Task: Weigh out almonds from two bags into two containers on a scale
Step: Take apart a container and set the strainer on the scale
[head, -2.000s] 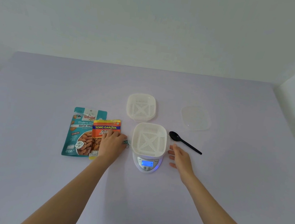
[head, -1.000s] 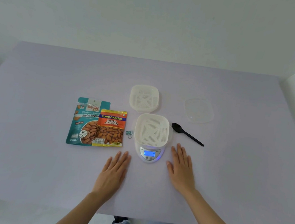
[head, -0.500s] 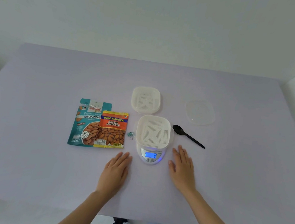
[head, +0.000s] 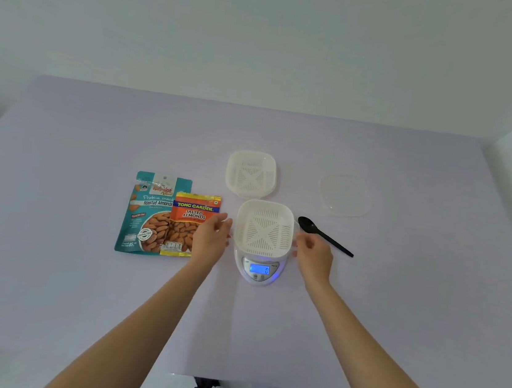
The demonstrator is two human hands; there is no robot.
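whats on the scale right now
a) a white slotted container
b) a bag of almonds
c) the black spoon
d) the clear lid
A: the container sits on the scale, while the bags, spoon and lid lie on the table around it.

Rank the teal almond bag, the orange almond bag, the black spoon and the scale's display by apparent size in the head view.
1. teal almond bag, its right edge overlapped
2. orange almond bag, partly behind the left hand
3. black spoon, long but thin
4. scale's display, smallest
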